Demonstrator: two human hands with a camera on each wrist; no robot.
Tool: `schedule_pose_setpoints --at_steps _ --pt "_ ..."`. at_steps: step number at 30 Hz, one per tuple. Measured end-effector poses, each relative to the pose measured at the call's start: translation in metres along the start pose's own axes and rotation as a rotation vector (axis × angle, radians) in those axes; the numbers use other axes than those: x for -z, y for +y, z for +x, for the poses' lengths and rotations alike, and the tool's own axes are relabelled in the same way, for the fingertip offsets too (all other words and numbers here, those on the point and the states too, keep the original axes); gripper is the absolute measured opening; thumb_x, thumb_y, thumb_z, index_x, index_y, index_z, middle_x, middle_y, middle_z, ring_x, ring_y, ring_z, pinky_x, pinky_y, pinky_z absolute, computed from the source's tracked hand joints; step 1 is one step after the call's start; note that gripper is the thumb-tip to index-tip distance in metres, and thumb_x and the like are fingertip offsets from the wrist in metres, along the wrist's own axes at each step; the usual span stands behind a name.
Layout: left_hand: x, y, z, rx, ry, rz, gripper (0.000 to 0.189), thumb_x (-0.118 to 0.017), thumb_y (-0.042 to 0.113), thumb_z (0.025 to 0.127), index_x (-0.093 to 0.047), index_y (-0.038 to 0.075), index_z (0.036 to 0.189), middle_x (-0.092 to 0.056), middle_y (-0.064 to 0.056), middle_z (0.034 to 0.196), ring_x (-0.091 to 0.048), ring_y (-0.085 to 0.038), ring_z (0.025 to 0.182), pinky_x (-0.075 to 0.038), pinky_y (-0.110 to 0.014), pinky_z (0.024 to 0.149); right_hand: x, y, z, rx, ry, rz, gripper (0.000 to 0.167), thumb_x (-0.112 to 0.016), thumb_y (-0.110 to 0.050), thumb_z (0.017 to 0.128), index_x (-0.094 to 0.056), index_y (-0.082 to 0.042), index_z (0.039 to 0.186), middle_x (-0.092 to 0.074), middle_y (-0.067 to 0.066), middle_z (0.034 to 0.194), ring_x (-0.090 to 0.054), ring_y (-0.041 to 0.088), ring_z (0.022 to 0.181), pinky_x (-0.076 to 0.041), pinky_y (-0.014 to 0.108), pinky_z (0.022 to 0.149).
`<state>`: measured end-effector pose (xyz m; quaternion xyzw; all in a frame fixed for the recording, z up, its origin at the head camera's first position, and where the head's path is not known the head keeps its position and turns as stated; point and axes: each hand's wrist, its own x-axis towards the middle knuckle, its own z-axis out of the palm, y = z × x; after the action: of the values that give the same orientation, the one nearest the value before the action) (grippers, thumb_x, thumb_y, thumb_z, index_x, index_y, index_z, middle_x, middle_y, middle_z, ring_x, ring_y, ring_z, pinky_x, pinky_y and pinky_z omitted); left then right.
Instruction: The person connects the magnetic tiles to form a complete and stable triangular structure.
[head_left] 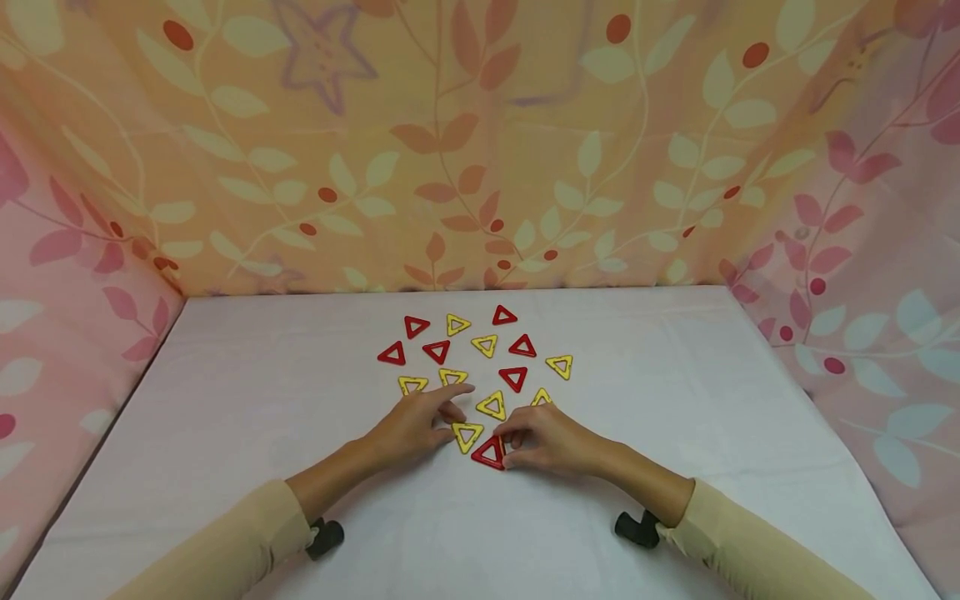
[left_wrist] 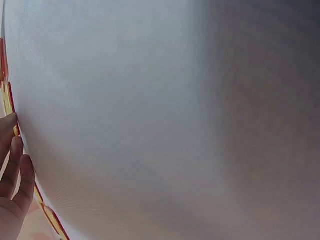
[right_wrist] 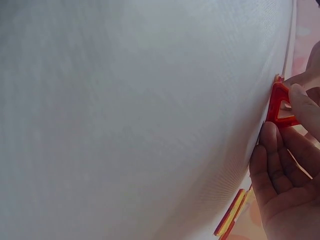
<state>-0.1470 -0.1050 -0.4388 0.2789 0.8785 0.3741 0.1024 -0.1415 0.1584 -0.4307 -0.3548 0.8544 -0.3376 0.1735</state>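
Observation:
A red triangle frame (head_left: 487,463) is pinched between the thumb and fingers of my right hand (head_left: 551,442). In the right wrist view that red triangle (right_wrist: 274,102) stands tilted up from the white cloth. Left of it lies a yellow triangle frame (head_left: 468,427), its corner meeting the red one in the head view. My left hand (head_left: 412,425) is at that yellow piece's left side, thumb and fingertips right at its edge, index finger stretched out above it. In the left wrist view the left hand's fingers (left_wrist: 25,182) are relaxed, close over the cloth.
Several more red and yellow triangles lie spread beyond the hands, among them a red triangle (head_left: 522,337) and a yellow triangle (head_left: 492,416). One yellow triangle (head_left: 542,395) is partly behind the right hand. White cloth (head_left: 300,358) covers the table; patterned curtains (head_left: 480,200) enclose it.

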Motion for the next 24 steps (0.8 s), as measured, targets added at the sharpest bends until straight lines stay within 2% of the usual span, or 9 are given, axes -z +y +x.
schedule_pose_setpoints --at_steps 14,24 --pt "-0.001 0.008 0.0031 -0.002 -0.025 0.014 0.066 -0.077 0.005 0.086 -0.05 0.012 0.145 -0.073 0.004 0.104 -0.065 -0.012 0.102 -0.053 -0.034 0.094 -0.0007 -0.0011 0.0008 -0.016 -0.003 -0.012 0.038 -0.081 -0.022 0.085 -0.072 -0.012 0.12 -0.067 -0.01 0.096 -0.06 0.005 0.083 -0.052 0.023 0.078" --pt "-0.0029 0.0081 0.0045 0.001 -0.023 0.01 0.066 -0.077 0.005 0.085 -0.05 0.011 0.145 -0.072 0.003 0.103 -0.065 -0.011 0.099 -0.053 -0.03 0.092 -0.0005 -0.0008 0.0014 -0.019 -0.005 -0.018 0.038 -0.081 -0.023 0.085 -0.072 -0.012 0.12 -0.067 -0.012 0.096 -0.06 0.005 0.083 -0.052 0.023 0.079"
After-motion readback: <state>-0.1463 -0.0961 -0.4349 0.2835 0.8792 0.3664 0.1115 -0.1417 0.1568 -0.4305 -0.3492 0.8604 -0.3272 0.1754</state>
